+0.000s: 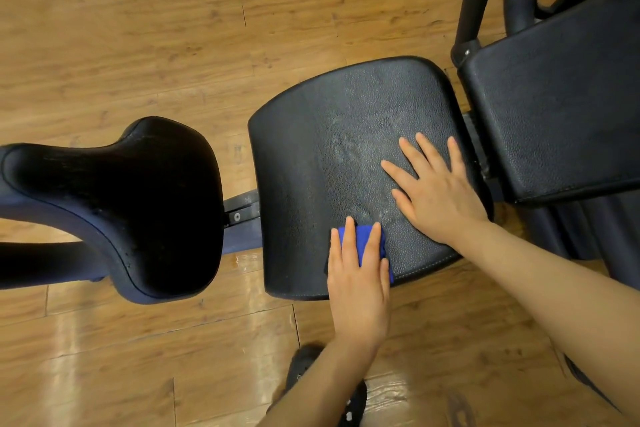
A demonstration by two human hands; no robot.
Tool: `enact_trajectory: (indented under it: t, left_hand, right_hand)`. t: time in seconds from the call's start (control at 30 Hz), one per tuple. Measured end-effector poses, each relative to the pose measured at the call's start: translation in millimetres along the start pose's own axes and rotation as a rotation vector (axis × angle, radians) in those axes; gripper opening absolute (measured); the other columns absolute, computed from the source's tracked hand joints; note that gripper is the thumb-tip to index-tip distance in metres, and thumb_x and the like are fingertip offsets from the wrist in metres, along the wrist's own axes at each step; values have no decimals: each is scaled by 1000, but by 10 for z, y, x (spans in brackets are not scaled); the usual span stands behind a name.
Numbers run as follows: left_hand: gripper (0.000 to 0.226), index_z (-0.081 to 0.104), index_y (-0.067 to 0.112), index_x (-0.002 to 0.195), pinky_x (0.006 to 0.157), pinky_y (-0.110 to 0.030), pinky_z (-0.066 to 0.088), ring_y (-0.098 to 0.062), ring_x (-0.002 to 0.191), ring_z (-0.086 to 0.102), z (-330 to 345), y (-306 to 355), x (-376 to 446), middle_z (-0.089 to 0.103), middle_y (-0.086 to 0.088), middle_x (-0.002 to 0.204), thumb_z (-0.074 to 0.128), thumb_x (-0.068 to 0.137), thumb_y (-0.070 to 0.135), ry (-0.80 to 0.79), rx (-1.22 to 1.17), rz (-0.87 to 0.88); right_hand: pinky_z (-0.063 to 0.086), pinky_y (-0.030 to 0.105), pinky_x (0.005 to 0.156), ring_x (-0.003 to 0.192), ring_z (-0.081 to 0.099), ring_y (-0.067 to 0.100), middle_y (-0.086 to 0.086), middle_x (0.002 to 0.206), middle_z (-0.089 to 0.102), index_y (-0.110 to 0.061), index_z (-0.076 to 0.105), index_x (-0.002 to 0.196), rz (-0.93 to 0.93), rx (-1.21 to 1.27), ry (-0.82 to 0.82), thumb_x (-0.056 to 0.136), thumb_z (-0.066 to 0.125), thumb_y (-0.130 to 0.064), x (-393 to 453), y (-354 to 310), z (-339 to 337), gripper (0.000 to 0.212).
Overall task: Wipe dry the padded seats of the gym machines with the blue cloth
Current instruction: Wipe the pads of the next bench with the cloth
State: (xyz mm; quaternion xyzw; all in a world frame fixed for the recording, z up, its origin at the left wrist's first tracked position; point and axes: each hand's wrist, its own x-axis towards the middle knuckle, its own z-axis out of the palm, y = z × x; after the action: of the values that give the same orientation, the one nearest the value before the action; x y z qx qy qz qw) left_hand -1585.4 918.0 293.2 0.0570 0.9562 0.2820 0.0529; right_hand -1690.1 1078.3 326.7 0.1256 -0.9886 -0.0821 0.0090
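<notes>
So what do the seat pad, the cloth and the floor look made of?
Seat pad: black vinyl or leather-like cover, judging by pebbled grain and stitched edge. Cloth: soft blue fabric, folded under the left hand. Floor: glossy wood-look planks; real wood or laminate unclear.

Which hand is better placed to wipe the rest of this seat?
Left. The left hand already presses the folded blue cloth flat onto the black textured padded seat; the bare right hand only rests spread on it.
</notes>
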Motion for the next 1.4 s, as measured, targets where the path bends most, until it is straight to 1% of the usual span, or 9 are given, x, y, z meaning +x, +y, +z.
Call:
enact_trajectory:
  t: [0.23,0.37,0.43,0.5,0.63,0.83,1.07,1.27,1.4]
  left_hand:
    - [52,48,20,142,102,-51,42,-43,141,31,12,22,432,34,-16,154,31,96,37,-9,-8,-2]
    - [67,37,23,149,114,-50,26,-40,148,11,-73,73,913,19,-13,161,14,92,46,-45,-93,-56]
    - [58,34,23,151,117,-48,20,-38,149,6,-98,70,1070,14,-11,162,20,98,42,-61,-106,-60]
    - [49,32,23,152,118,-48,18,-37,149,4,-102,65,1126,13,-10,163,36,104,31,-66,-111,-65]
    - [55,35,23,150,115,-49,24,-37,149,10,-94,56,980,17,-11,162,25,99,40,-55,-82,-40]
    - [52,48,22,142,104,-49,42,-41,140,34,-12,144,513,35,-13,154,31,95,37,-33,-8,-24]
    - [50,45,25,143,103,-47,45,-38,140,35,18,142,187,36,-11,155,32,97,38,-68,-4,8]
    - [61,37,28,148,112,-47,27,-35,146,22,-183,36,245,25,-8,160,10,101,56,-74,-79,85]
    - [56,43,24,146,115,-39,21,-31,146,24,-324,-337,396,30,-8,157,27,99,48,-16,-132,44]
  right_hand:
    - [17,64,113,141,33,36,16,150,42,-23,56,136,9,5,-11,91,33,-42,-5,19,-10,54]
    - [16,64,113,141,33,36,16,151,41,-22,55,137,-6,0,16,92,45,-40,-14,16,4,48]
    - [16,64,113,141,32,37,16,151,40,-21,55,137,-6,3,28,92,58,-36,-17,16,13,48]
    - [16,64,113,141,33,37,16,151,41,-21,56,136,-6,6,34,92,54,-36,-13,15,9,47]
    - [15,63,113,141,34,36,15,150,42,-22,56,135,3,5,-3,91,33,-41,-1,6,5,54]
    - [15,63,113,141,33,36,15,150,42,-23,57,135,5,3,-6,91,32,-41,-4,3,7,54]
    - [15,63,113,141,34,36,15,150,42,-23,57,135,6,19,-10,91,31,-42,-17,3,-4,54]
    - [17,62,113,140,35,35,15,149,43,-23,57,134,6,31,-32,91,33,-42,-15,2,-27,54]
    - [21,62,111,138,39,35,16,146,47,-22,62,129,-1,84,-33,90,36,-42,-23,31,-51,51]
